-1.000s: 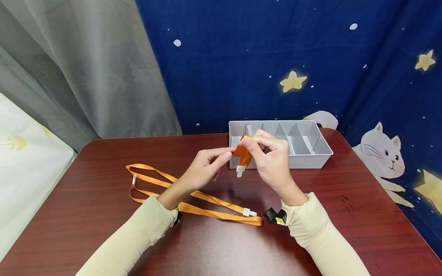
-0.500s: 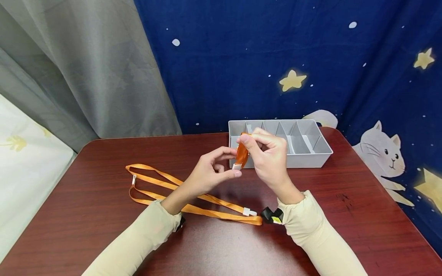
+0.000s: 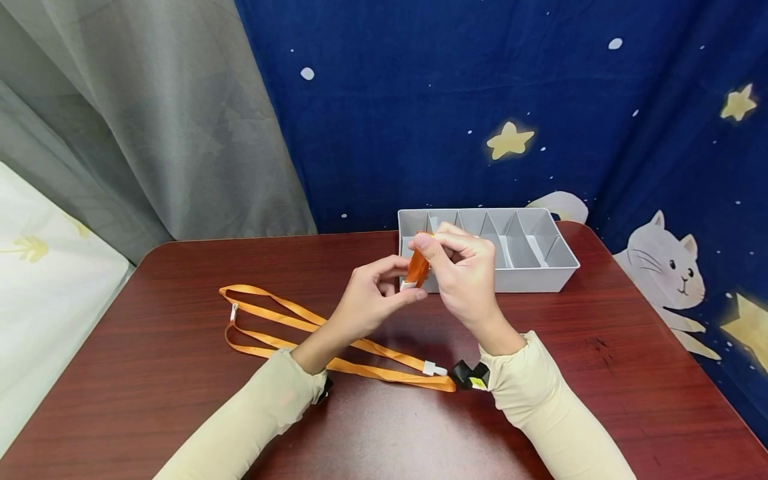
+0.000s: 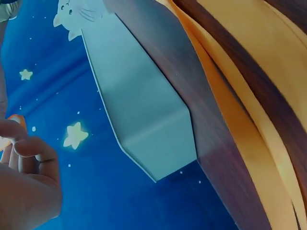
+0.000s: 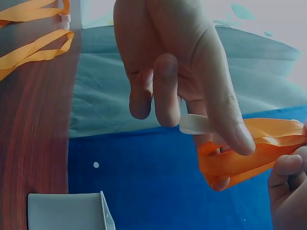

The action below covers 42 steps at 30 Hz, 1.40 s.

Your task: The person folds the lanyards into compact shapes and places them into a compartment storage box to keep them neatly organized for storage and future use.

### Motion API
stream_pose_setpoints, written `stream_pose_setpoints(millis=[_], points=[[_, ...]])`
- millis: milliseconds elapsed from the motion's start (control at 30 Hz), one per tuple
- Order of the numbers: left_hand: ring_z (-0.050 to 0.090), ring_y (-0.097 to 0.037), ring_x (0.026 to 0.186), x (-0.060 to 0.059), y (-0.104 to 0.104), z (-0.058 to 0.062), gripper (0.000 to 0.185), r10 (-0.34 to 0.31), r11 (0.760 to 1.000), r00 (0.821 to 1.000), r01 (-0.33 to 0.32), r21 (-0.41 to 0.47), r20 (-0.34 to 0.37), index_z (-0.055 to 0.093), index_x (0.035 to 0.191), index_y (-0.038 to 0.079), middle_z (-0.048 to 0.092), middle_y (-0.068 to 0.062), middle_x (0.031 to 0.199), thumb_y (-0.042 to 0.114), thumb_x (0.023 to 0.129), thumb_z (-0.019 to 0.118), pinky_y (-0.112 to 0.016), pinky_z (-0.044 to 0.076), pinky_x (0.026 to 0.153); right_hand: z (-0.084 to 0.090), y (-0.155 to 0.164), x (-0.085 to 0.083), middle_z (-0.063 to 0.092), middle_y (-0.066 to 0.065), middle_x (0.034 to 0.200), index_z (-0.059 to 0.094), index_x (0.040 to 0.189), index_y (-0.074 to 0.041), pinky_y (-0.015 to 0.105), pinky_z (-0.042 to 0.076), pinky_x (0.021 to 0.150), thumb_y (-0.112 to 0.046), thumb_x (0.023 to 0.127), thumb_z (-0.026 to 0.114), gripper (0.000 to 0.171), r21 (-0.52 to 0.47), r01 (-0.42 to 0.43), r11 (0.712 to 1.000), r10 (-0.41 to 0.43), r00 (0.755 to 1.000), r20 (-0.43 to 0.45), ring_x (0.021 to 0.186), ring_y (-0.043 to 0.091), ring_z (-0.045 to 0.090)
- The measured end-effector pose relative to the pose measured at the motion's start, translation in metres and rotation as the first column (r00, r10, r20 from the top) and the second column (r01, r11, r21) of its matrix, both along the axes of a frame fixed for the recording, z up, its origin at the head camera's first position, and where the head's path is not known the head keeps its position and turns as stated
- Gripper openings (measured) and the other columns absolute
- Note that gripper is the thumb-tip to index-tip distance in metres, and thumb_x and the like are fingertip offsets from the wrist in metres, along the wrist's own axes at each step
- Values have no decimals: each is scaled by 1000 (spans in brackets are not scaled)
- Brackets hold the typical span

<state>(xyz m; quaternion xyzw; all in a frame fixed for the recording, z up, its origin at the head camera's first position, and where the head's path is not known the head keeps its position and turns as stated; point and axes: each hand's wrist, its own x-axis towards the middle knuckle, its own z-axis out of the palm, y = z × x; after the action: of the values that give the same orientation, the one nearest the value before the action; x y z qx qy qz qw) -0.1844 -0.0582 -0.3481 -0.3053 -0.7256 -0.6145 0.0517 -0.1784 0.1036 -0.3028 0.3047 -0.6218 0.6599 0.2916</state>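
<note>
Above the table, a folded orange lanyard (image 3: 419, 268) hangs between my two hands. My left hand (image 3: 367, 293) pinches its lower end, thumb over the white clip (image 5: 194, 124) and fingers behind the strap. At the upper end, my right hand (image 3: 467, 280) grips the strap between thumb and fingers. In the right wrist view the lanyard (image 5: 237, 162) forms a flattened loop from one hand to the other. On the table below, a long orange lanyard strap (image 3: 384, 375) lies spread out in loops, partly hidden under my left forearm. White plastic fittings (image 3: 433, 369) sit on it.
A grey divided bin (image 3: 528, 281) stands at the back of the reddish-brown table (image 3: 618, 400), right behind my hands. Its visible compartments are split by thin dividers. A blue starry curtain (image 3: 408, 100) and a grey curtain (image 3: 168, 120) hang behind the table edge.
My left hand has moved from the strap's upper side down to its lower end and now holds the clip end. The right hand keeps its grip and has shifted slightly left.
</note>
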Motion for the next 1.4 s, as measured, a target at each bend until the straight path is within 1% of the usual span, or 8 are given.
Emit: stream_pose_setpoints(millis=[467,733,833,1000,1067,1167,1300,1400], points=[[39,-9,42,2,7,-1,23,19,994,998,-25,103,53,70,105,0,73,-13,89,0,83,78,-19,30,40,2,3,0,57,11,65,74,83,10,20,34,47,7,92,64,14,-19,-26,999,27,999,45,53,12,39],[38,-12,39,5,1,0,16,8,988,994,-24,153,105,70,99,-4,68,-13,77,-3,84,76,-21,30,37,6,9,3,58,14,66,73,86,11,24,31,46,1,95,63,17,-48,-77,996,85,979,183,50,16,37],[40,-12,39,4,-1,-1,13,10,989,995,-24,146,96,71,96,-4,69,-11,76,-2,84,76,-21,32,37,7,12,5,52,9,61,72,89,11,27,30,46,-4,98,61,21,-88,-132,987,151,951,268,48,18,35],[42,-12,40,1,-4,-3,8,10,988,995,-25,151,97,70,90,-3,68,-6,73,-2,84,76,-22,34,37,9,17,9,43,1,58,70,99,9,27,27,46,-19,104,53,33,-198,-288,937,343,865,367,44,16,28],[43,-12,40,0,-6,-2,8,17,987,995,-32,155,97,70,89,-3,68,-6,73,-3,84,76,-22,35,37,10,19,10,48,1,61,65,110,13,27,27,44,-27,105,51,43,-208,-359,910,413,832,369,43,16,29],[44,-13,41,-1,-9,0,9,24,985,995,-39,167,94,70,91,-4,67,-7,72,-3,84,76,-22,35,37,10,23,11,61,3,69,51,129,18,29,27,41,-33,106,45,56,-174,-462,870,493,803,336,40,17,37],[43,-15,41,-1,-12,0,10,38,980,995,-56,192,97,71,93,-4,66,-5,71,-2,85,76,-22,35,38,9,27,12,74,9,91,38,145,10,30,44,56,-38,108,37,61,-120,-563,817,569,759,317,41,18,51],[40,-14,40,-1,-13,0,13,53,974,994,-72,214,92,71,95,-5,67,-3,72,1,85,76,-21,34,38,8,28,13,74,11,106,33,151,3,29,47,72,-41,108,33,62,-114,-604,789,605,730,319,43,19,55]])
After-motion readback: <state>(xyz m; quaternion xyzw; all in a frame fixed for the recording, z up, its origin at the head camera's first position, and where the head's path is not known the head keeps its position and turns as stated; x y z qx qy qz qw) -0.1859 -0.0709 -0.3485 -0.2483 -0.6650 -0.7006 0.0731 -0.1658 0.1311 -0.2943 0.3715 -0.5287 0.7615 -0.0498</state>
